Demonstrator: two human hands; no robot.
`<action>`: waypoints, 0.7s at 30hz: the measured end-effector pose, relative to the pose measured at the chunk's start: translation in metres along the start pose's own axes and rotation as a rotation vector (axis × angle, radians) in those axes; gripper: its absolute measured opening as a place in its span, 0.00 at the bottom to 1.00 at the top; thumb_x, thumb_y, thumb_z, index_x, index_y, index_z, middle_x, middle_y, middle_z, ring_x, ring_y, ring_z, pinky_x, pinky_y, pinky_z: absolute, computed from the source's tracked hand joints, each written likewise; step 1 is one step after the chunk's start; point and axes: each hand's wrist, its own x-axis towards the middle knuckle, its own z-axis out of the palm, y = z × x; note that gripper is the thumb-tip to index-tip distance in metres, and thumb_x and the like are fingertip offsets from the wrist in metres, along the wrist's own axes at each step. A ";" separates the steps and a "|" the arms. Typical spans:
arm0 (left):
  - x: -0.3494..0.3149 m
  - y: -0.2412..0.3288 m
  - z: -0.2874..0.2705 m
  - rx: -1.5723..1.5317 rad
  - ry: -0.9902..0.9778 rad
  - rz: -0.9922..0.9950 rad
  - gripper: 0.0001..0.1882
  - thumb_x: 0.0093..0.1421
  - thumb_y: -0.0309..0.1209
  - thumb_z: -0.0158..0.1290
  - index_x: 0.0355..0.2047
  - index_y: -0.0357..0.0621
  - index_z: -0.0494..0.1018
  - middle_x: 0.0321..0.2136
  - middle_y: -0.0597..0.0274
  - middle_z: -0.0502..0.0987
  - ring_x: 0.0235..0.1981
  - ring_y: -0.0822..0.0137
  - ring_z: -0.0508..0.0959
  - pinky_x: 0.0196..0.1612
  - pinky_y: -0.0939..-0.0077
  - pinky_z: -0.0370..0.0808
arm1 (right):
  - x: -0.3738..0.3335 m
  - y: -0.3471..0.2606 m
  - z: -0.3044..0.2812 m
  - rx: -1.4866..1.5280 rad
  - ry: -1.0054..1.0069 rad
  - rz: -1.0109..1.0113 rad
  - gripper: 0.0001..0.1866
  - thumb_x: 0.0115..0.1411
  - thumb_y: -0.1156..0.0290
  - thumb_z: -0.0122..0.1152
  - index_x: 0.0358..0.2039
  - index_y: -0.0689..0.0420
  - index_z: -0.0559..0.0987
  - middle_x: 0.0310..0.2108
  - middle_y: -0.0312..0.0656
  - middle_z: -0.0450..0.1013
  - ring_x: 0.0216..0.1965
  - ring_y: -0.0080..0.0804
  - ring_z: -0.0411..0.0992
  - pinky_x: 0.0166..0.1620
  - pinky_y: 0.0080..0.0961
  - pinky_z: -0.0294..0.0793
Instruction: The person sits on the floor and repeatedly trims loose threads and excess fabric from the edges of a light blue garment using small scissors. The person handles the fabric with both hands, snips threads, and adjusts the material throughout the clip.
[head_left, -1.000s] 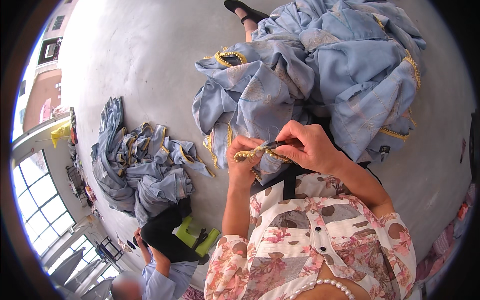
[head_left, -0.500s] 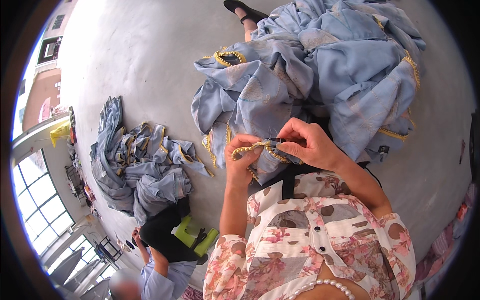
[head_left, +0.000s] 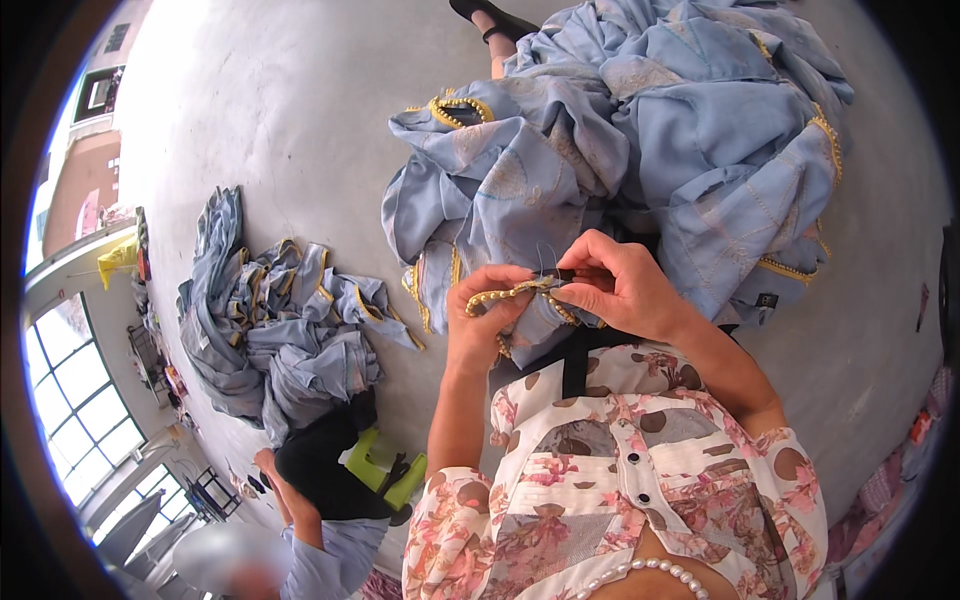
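Observation:
A large blue garment [head_left: 700, 130] with yellow beaded trim is heaped over my lap and the floor in front of me. Its trimmed edge [head_left: 492, 297] is pinched between the thumb and fingers of my left hand [head_left: 478, 310]. Close beside it, my right hand [head_left: 625, 290] is closed, thumb against fingers, at the same edge. A small dark thing shows between the two hands, partly covered by fingers; I cannot tell what it is. Fine loose threads [head_left: 543, 255] stand up there.
To the left, another pile of blue cloth with yellow trim [head_left: 290, 330] lies on the grey floor by a seated co-worker [head_left: 330, 470] on a lime-green seat [head_left: 400, 480]. Windows [head_left: 85, 390] line the far left. A foot in a black shoe [head_left: 495, 20] shows behind the garment.
My right hand has shifted slightly at the trim, and the threads between my hands now stand differently. At the left, the co-worker's head and hands have moved. The garment heap stays in place.

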 end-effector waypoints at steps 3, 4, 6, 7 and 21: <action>0.000 -0.001 -0.005 -0.044 -0.044 -0.022 0.11 0.52 0.17 0.55 0.37 0.33 0.76 0.33 0.61 0.79 0.34 0.75 0.77 0.40 0.84 0.73 | -0.001 -0.001 -0.002 -0.022 -0.032 0.012 0.15 0.55 0.66 0.66 0.33 0.62 0.70 0.22 0.45 0.74 0.25 0.30 0.76 0.29 0.23 0.72; 0.001 -0.002 -0.004 -0.020 -0.046 -0.015 0.11 0.52 0.17 0.55 0.37 0.33 0.76 0.33 0.61 0.79 0.34 0.75 0.77 0.39 0.84 0.73 | -0.001 -0.002 -0.003 -0.032 -0.040 0.015 0.15 0.54 0.66 0.66 0.34 0.62 0.70 0.22 0.45 0.74 0.25 0.30 0.76 0.29 0.23 0.72; 0.001 -0.003 -0.002 0.032 -0.046 0.000 0.11 0.52 0.18 0.55 0.38 0.33 0.76 0.33 0.61 0.79 0.34 0.76 0.77 0.39 0.85 0.73 | -0.001 -0.002 -0.002 -0.033 -0.031 0.012 0.15 0.55 0.66 0.66 0.33 0.61 0.70 0.22 0.45 0.74 0.25 0.32 0.76 0.29 0.23 0.72; 0.000 -0.003 -0.003 0.047 -0.042 -0.016 0.12 0.51 0.19 0.55 0.38 0.32 0.76 0.34 0.59 0.79 0.34 0.74 0.78 0.40 0.83 0.73 | -0.001 -0.002 -0.001 -0.034 -0.026 0.011 0.15 0.55 0.66 0.65 0.33 0.61 0.70 0.23 0.45 0.75 0.25 0.33 0.76 0.29 0.24 0.73; -0.002 0.004 0.005 0.298 0.007 0.011 0.10 0.55 0.26 0.60 0.38 0.39 0.78 0.27 0.68 0.79 0.22 0.83 0.74 0.18 0.89 0.74 | 0.001 0.004 0.005 0.005 -0.002 0.017 0.14 0.57 0.66 0.64 0.32 0.61 0.70 0.22 0.46 0.75 0.24 0.33 0.76 0.28 0.23 0.72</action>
